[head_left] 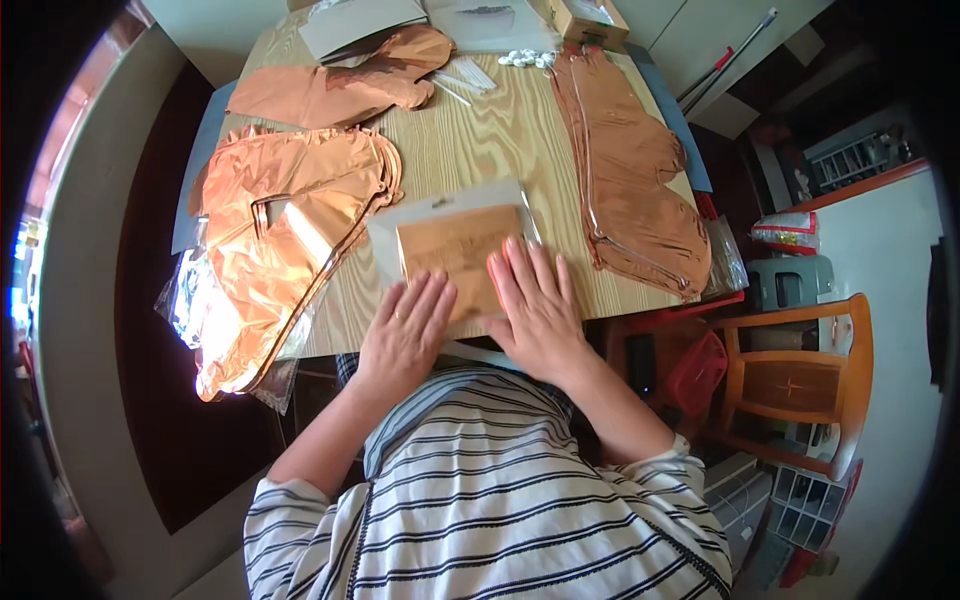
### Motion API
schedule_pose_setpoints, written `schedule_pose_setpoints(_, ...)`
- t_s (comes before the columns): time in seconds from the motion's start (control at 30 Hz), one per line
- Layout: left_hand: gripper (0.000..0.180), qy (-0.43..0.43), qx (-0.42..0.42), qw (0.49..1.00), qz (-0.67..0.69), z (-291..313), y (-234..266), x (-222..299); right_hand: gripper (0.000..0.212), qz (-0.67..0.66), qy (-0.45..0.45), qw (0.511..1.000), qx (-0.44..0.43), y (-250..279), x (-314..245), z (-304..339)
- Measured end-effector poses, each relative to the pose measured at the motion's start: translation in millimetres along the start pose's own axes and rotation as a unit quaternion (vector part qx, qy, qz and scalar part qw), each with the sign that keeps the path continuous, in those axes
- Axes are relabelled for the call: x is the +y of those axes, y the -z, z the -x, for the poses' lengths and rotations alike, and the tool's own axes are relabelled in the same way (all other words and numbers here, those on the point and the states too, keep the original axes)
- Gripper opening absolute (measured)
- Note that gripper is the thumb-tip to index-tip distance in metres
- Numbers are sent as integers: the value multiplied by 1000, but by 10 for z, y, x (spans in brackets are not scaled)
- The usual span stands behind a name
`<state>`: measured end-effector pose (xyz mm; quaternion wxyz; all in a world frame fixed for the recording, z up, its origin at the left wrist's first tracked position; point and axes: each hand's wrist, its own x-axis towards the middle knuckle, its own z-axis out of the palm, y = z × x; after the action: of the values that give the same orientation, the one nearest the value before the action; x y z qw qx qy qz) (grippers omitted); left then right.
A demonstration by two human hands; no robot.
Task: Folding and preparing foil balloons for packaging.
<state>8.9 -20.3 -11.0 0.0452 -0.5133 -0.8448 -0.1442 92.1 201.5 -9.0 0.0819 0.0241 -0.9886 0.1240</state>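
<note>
Plainly, we keep neither grip closed: our left grip (405, 325) lies flat, palm down, its fingers straight and nearly side by side, and our right grip (535, 305) lies flat too, its fingers a little spread and its thumb out toward the left. Under our fingertips is a clear packet (457, 237) with a flat copper-coloured piece inside; our left fingers overlap its lower left part, our right fingers its right side. We have it close to the near edge of the wood-grained surface (490, 135), slightly tilted, with its clear top edge pointing away from us.

To our left we see a shiny copper foil balloon (310, 165), wrinkled and flat, with a small opening in its middle; clear plastic (185, 290) pokes out beneath it over the edge. Behind it lies a duller copper foil shape (300, 95), and just beside that, some thin white sticks (470, 76). Farther back we find a cluster of small white pieces (525, 59), a pale flat sheet (362, 28) and an open box (592, 20). Along the right side stretches another copper foil balloon (630, 150), lying flat. Beyond the surface, to our right, stands a wooden chair (790, 385).
</note>
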Motion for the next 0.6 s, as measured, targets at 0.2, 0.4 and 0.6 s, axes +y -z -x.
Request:
schedule_pose_setpoints(0.2,47,-99,72,992,41,427,-40,-48,77,-14,-23,999,-26,475,140,610)
schedule_pose_setpoints(0.4,41,-350,132,927,31,-15,228,205,77,-431,-173,864,-196,1570,822,288)
schedule_pose_setpoints(0.6,48,-296,261,915,83,-251,167,317,17,-342,-102,906,-226,2064,1356,672)
